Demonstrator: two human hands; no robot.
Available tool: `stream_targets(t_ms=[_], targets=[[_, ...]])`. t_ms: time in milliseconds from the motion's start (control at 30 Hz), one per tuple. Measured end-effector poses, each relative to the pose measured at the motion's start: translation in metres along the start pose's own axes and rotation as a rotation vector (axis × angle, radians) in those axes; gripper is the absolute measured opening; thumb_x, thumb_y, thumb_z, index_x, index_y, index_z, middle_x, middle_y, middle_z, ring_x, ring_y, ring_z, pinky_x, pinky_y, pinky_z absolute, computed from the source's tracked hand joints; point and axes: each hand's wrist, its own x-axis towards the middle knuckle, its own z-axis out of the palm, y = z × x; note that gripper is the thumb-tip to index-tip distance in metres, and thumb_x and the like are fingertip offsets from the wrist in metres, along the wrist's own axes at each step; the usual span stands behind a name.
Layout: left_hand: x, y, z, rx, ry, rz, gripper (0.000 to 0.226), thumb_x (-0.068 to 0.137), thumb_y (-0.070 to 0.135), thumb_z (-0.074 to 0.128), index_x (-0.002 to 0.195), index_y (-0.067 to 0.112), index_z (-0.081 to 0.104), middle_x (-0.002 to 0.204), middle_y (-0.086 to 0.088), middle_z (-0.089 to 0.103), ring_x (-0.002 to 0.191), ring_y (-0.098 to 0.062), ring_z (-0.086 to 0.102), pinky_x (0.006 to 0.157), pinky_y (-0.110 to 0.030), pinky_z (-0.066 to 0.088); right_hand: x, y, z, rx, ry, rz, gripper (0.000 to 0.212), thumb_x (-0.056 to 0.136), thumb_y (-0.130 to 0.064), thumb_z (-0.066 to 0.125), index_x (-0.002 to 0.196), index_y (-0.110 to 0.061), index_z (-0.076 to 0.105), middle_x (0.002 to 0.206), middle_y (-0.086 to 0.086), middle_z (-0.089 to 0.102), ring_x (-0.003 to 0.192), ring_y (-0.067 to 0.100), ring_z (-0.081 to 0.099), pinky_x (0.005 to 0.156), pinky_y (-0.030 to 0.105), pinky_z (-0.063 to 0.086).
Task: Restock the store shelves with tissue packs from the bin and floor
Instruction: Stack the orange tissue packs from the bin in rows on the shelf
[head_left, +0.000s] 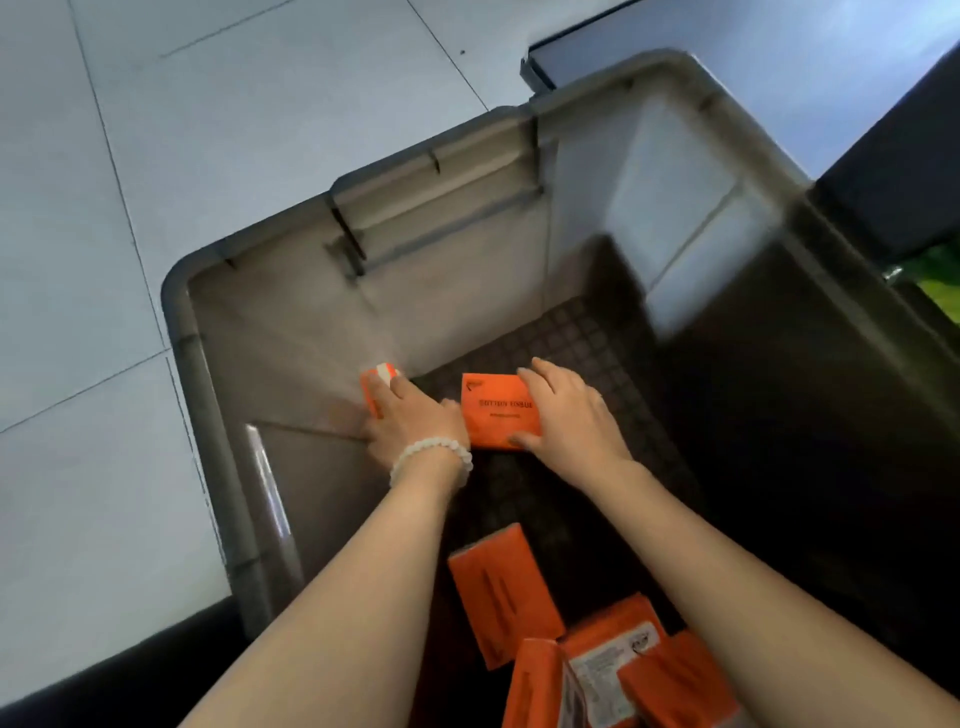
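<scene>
I find two orange tissue packs at the far end of the grey plastic bin (192, 343): one pack (498, 410) lies flat on the gridded floor under my right hand (566, 410), whose fingers and thumb curl over its far and near edges, and a second pack (376, 389) stands against the left wall with my left hand (410, 421) on it, though I cannot tell how firmly the fingers close round it. Further packs (498, 597) lie loose at the near end. I judge the pick-up from the bin is in hand; next, both hands need a secure hold, then a lift clear of the rim toward the shelves, which are not in view.
</scene>
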Motion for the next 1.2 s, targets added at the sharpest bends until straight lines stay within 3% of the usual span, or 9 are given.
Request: stream_targets(t_ms=[133, 267, 433, 567, 800, 1200], targets=[[0.006, -0.014, 0.017, 0.006, 0.026, 0.003, 0.050, 0.095, 0.014, 0.045, 0.141, 0.026, 0.030, 0.157, -0.005, 0.001, 0.119, -0.037, 0.042, 0.095, -0.044, 0.040, 0.024, 0.004, 0.030, -0.056, -0.083, 0.009, 0.090, 0.079, -0.037, 0.069, 0.149, -0.014, 0.016, 0.154, 0.008, 0.021, 0.141, 0.025, 0.018, 0.114, 0.041, 0.019], [0.007, -0.020, 0.017, -0.104, 0.050, -0.004, 0.062, 0.088, 0.006, 0.051, 0.142, 0.025, 0.025, 0.155, -0.006, 0.005, 0.119, -0.038, 0.041, 0.099, -0.043, 0.038, 0.022, 0.003, 0.033, -0.072, -0.100, 0.163, 0.095, 0.063, -0.051, 0.079, 0.138, -0.012, 0.034, 0.133, 0.011, 0.037, 0.123, 0.029, 0.034, 0.101, 0.038, 0.033], [-0.008, -0.009, 0.000, -0.217, 0.055, 0.036, 0.059, 0.087, 0.011, 0.051, 0.141, 0.016, 0.029, 0.143, -0.013, 0.023, 0.114, -0.042, 0.044, 0.097, -0.044, 0.038, -0.011, 0.016, 0.028, 0.087, -0.201, 0.296, 0.074, 0.063, -0.046, 0.081, 0.119, -0.012, 0.048, 0.127, 0.011, 0.045, 0.121, 0.028, 0.039, 0.098, 0.035, 0.037], [-0.035, -0.004, -0.020, -0.257, 0.030, 0.100, 0.058, 0.087, 0.014, 0.056, 0.140, 0.013, 0.034, 0.134, -0.016, 0.030, 0.113, -0.042, 0.047, 0.097, -0.043, 0.039, -0.049, 0.019, 0.014, 0.252, -0.212, 0.353, 0.045, 0.073, -0.033, 0.077, 0.105, -0.019, 0.049, 0.113, 0.007, 0.061, 0.107, 0.026, 0.058, 0.080, 0.028, 0.044], [-0.102, -0.003, -0.071, -0.271, 0.042, 0.242, 0.048, 0.090, 0.018, 0.054, 0.134, 0.012, 0.038, 0.132, -0.013, 0.034, 0.113, -0.040, 0.047, 0.095, -0.040, 0.039, -0.109, 0.005, -0.050, 0.271, -0.107, 0.292, 0.045, 0.073, -0.036, 0.073, 0.112, -0.019, 0.057, 0.116, 0.004, 0.056, 0.109, 0.021, 0.054, 0.086, 0.027, 0.042], [-0.252, 0.002, -0.167, -0.505, 0.069, 0.505, 0.051, 0.086, 0.022, 0.061, 0.132, 0.008, 0.042, 0.128, -0.020, 0.044, 0.118, -0.036, 0.045, 0.100, -0.038, 0.035, -0.254, -0.018, -0.200, 0.310, 0.337, 0.191, 0.042, 0.074, -0.036, 0.072, 0.112, -0.021, 0.063, 0.104, 0.000, 0.055, 0.099, 0.017, 0.055, 0.081, 0.024, 0.040]])
